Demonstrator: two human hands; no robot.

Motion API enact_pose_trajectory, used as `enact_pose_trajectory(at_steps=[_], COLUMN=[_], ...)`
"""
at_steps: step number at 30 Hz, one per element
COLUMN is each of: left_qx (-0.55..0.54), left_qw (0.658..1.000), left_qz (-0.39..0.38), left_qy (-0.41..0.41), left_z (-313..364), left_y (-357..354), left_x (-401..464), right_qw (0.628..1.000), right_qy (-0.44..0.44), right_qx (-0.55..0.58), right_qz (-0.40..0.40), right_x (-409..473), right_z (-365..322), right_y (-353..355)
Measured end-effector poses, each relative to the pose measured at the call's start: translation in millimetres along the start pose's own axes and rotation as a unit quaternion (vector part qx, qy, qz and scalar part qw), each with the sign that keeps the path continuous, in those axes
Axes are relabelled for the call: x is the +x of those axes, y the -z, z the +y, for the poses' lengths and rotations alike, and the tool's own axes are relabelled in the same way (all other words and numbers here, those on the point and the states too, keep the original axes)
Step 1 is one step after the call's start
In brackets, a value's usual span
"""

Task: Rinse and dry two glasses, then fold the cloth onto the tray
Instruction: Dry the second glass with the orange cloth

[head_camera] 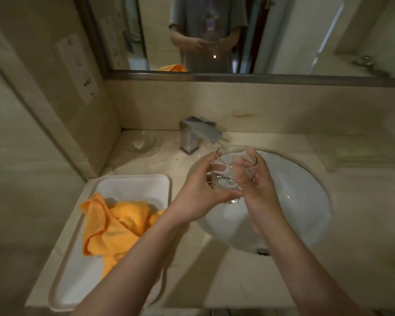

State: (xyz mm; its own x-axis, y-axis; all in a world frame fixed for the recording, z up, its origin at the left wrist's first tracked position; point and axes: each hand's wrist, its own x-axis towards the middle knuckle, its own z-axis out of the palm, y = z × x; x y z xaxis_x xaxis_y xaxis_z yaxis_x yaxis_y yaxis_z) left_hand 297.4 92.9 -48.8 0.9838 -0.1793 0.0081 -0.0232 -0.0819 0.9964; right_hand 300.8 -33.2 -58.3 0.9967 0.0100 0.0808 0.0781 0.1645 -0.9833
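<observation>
Both hands gripped one clear glass point(228, 176) over the sink point(306, 201), under the faucet point(198, 133): left hand point(198, 197) wrapped outside, right hand point(258, 181) fingers inside. Orange cloth point(114, 224) lay crumpled in the white tray point(132, 183) on the desk point(363, 213).

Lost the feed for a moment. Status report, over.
Both hands on one glass: left hand, right hand, over sink. Cloth crumpled on tray. Nothing blocking.

Dim warm light, soft blur throughout, wide-angle bending at edges
</observation>
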Motion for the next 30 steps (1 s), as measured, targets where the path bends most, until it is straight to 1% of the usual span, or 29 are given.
enact_pose_trajectory(at_steps=[3,6,8,13,21,27,30], left_qx=[-0.008,0.014,0.021,-0.006,-0.039,-0.027,-0.024], left_qw=[1.0,0.999,0.999,0.995,0.991,0.989,0.987], left_qz=[-0.027,-0.03,-0.046,-0.096,-0.122,-0.148,-0.157], left_qy=[0.007,0.009,0.015,0.003,0.027,0.014,0.009], left_z=[5.1,1.9,2.0,7.7,14.6,21.1,25.7], left_y=[-18.8,-40.1,-56.2,-102.0,-198.5,-268.7,-300.2], left_x=[7.1,15.4,20.2,31.8,53.7,70.3,84.7], right_qw=[1.0,0.998,0.996,0.991,0.979,0.961,0.946], right_qy=[-0.011,-0.016,-0.021,-0.016,-0.048,-0.078,-0.114], right_qx=[-0.023,-0.047,-0.062,-0.103,-0.146,-0.177,-0.186], right_qz=[0.016,0.036,0.057,0.088,0.133,0.197,0.239], right_x=[-9.0,-18.3,-22.7,-34.8,-60.3,-78.9,-89.1], right_z=[-6.4,-11.8,-13.7,-26.9,-42.6,-50.3,-50.5], right_y=[23.4,48.5,64.1,108.3,193.9,260.2,291.7])
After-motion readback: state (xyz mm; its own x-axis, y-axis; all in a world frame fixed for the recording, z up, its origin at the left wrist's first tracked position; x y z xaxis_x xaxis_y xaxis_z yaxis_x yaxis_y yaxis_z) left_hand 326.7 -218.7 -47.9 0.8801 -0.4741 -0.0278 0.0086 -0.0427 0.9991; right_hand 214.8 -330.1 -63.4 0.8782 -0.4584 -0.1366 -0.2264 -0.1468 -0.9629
